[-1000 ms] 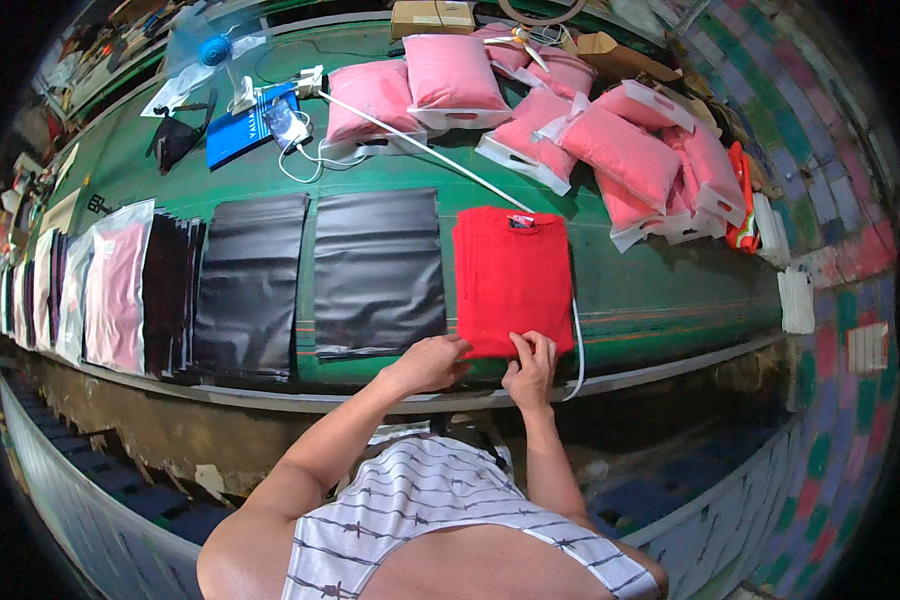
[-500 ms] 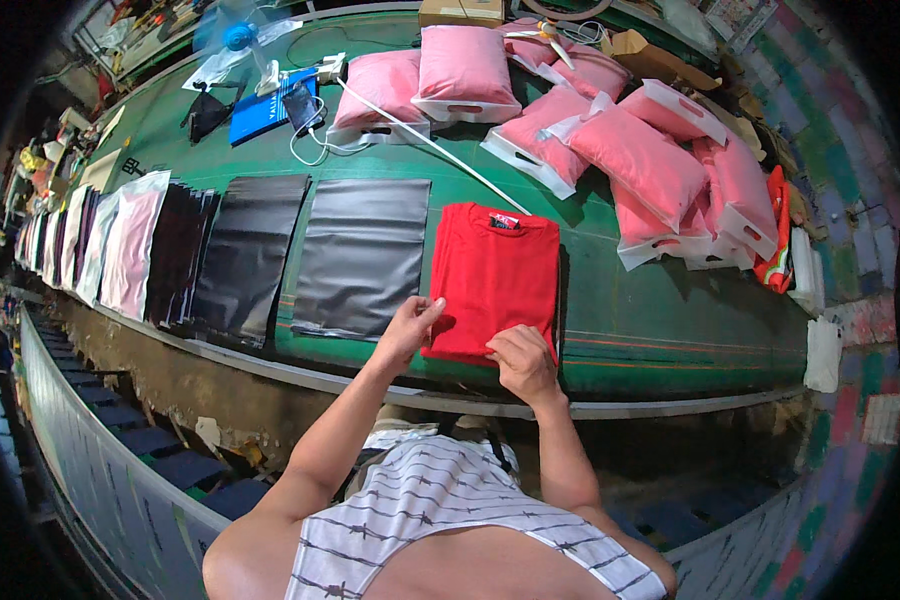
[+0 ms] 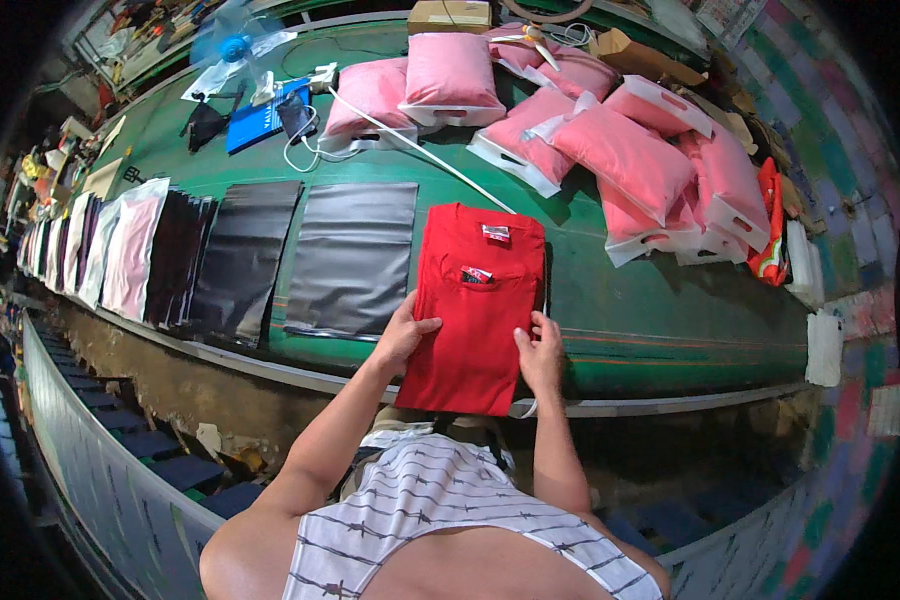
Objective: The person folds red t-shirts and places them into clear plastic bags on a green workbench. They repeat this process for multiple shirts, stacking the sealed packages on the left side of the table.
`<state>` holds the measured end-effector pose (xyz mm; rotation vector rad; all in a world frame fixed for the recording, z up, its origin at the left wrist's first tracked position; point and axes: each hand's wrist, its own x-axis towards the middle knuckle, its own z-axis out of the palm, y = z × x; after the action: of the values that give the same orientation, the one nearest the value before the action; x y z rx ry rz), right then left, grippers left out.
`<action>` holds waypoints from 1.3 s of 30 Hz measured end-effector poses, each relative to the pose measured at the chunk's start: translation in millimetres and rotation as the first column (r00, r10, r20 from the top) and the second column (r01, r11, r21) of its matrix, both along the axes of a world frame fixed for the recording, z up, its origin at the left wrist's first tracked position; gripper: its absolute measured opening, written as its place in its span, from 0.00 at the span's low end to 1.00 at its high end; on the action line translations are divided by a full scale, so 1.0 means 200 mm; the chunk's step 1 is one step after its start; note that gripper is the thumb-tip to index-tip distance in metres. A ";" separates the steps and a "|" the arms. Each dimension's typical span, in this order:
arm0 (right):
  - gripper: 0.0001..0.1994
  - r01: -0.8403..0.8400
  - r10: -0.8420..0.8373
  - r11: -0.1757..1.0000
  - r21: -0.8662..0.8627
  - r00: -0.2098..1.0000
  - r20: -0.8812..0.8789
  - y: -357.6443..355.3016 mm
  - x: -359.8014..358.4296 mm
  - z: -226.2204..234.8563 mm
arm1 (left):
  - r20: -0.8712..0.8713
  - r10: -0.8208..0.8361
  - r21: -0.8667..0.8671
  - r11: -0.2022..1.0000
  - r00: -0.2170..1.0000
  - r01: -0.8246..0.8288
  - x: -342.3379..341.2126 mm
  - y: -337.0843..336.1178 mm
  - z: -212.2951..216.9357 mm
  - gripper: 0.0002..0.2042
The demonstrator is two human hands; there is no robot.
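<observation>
A folded red T-shirt (image 3: pixel 467 345) hangs partly over the table's near edge, its neckline and label toward the far side. Beneath it lies another folded red T-shirt (image 3: pixel 520 223), mostly covered, with its own neck label showing. My left hand (image 3: pixel 402 335) grips the upper shirt's left edge, thumb on top and fingers underneath. At the opposite edge my right hand (image 3: pixel 540 352) pinches the same shirt, its thumb lying on the cloth. Left of the shirts a dark grey plastic bag (image 3: pixel 352 258) lies flat.
Black bags (image 3: pixel 248 260) and a long row of overlapping bags extend left on the green table (image 3: pixel 660 340). Filled pink packages (image 3: pixel 625 155) are heaped at the back right. A white rod (image 3: pixel 420 150), a blue box (image 3: pixel 265 120) and a spinning fan (image 3: pixel 235 47) are farther back.
Both hands now hold the upper red T-shirt by its sides. It has slid toward me, off the shirt beneath, whose neck label is now exposed. The view has shifted slightly.
</observation>
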<state>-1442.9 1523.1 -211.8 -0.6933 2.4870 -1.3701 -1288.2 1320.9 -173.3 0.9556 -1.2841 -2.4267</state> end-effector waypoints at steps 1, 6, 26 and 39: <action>0.29 0.018 -0.021 1.000 0.024 0.991 0.134 -0.01 -0.04 -0.04 | 0.019 -0.005 0.003 1.000 1.000 0.005 0.02 0.00 -0.02 0.29; 0.25 -0.027 0.103 0.985 -0.171 0.887 0.451 -0.08 -0.09 -0.10 | 0.080 -0.096 0.222 0.972 0.992 0.077 0.11 -0.01 0.06 0.30; 0.13 -0.362 0.236 0.747 -0.558 0.929 -0.287 -1.08 0.56 0.31 | -0.332 0.248 -0.528 0.750 0.910 -0.397 0.70 -1.06 0.14 0.11; 0.26 -0.001 0.127 0.980 -0.199 0.772 0.623 -0.99 0.88 -0.05 | 0.217 -0.266 -0.172 0.937 0.939 0.305 0.89 -1.14 -0.19 0.23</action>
<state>-1267.6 1325.1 -221.9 -0.2646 1.7968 -1.5093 -1110.0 1093.4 -210.3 1.0250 -1.8183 -2.3877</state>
